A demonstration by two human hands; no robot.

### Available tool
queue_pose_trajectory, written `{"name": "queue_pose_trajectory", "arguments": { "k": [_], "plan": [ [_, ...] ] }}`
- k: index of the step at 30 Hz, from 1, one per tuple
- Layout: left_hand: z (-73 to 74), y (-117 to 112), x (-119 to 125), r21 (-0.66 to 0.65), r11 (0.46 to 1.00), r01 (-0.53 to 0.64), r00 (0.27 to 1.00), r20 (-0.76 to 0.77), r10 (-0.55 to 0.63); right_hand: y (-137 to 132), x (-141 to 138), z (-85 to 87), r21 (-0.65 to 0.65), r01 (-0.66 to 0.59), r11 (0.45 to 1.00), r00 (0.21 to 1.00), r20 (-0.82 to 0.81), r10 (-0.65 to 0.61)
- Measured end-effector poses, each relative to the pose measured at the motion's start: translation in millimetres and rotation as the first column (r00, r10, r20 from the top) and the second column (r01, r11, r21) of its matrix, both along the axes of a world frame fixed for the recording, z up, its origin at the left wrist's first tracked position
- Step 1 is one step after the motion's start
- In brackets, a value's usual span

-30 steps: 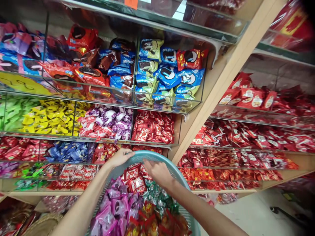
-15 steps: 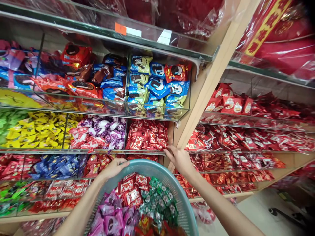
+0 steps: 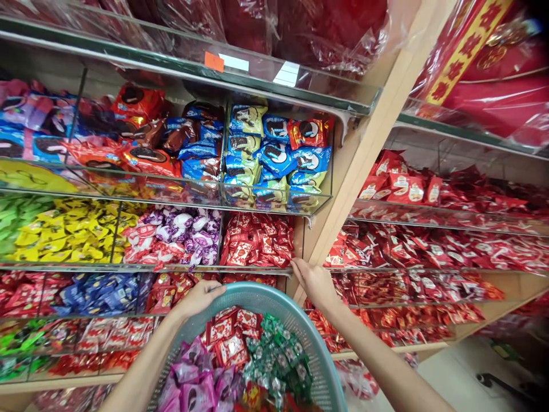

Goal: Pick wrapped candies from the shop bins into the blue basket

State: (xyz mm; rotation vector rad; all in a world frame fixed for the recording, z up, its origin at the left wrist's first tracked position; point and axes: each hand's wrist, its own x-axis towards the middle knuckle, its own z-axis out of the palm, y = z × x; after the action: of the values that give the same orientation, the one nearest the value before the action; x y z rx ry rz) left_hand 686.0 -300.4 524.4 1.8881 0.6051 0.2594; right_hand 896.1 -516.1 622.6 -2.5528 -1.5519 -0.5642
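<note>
My left hand (image 3: 198, 298) grips the far rim of a teal plastic basket (image 3: 319, 366) held below the shelves. The basket holds purple, red and green wrapped candies (image 3: 240, 357). My right hand (image 3: 314, 281) reaches up to the front edge of a shelf bin of red-wrapped candies (image 3: 257, 240), fingers stretched toward the wrappers, holding nothing that I can see.
Clear-fronted shelf bins hold yellow candies (image 3: 68, 232), purple and pink ones (image 3: 180, 232), and blue and red snack packs (image 3: 274, 154) above. A wooden upright (image 3: 364, 154) divides this rack from shelves of red packets (image 3: 429, 246) on the right. Floor shows at bottom right.
My right hand left the basket and rose to the edge of the red candy bin. The view tilted upward slightly. My left hand kept its hold on the basket rim.
</note>
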Motion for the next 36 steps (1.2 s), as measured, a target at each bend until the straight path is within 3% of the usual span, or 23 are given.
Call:
{"name": "queue_pose_trajectory", "arguments": {
  "k": [4, 13, 18, 21, 23, 26, 32, 36],
  "plan": [
    [1.6, -1, 0, -0.006, 1.000, -0.009, 1.000, -0.002, 0.009, 1, -2, -1.9, -0.005, 0.023, 1.000, 0.998, 0.062, -0.022],
    [7.7, -5, 0, 0.003, 1.000, -0.020, 1.000, -0.001, 0.020, 8, 1, 6.7, 0.236, -0.002, 0.972, 0.990, 0.135, -0.031],
    [9.0, -6, 0, 0.018, 1.000, -0.021, 1.000, -0.002, 0.021, -2, -5, 18.5, 0.429, -0.132, 0.894, 0.987, 0.143, 0.077],
    [8.1, -6, 0, 0.019, 1.000, -0.019, 1.000, -0.006, 0.019, -14, -25, 22.6, 0.462, -0.233, 0.856, 0.972, 0.123, 0.198],
    [7.1, -5, 0, 0.021, 1.000, -0.011, 1.000, -0.009, 0.011, -20, -39, 17.0, 0.438, -0.311, 0.844, 0.949, 0.095, 0.300],
    [6.1, -5, -1, 0.048, 0.999, -0.009, 1.000, -0.002, 0.009, -24, -54, -8.1, 0.357, -0.407, 0.841, 0.909, 0.066, 0.412],
    [6.8, -7, -1, 0.008, 1.000, -0.018, 1.000, 0.013, 0.018, -15, -48, -73.3, -0.004, -0.421, 0.907, 0.904, 0.078, 0.420],
    [7.7, -8, -1, -0.010, 1.000, -0.023, 1.000, 0.013, 0.023, -8, -41, -87.5, -0.193, -0.394, 0.898, 0.911, 0.046, 0.410]
  ]
}}
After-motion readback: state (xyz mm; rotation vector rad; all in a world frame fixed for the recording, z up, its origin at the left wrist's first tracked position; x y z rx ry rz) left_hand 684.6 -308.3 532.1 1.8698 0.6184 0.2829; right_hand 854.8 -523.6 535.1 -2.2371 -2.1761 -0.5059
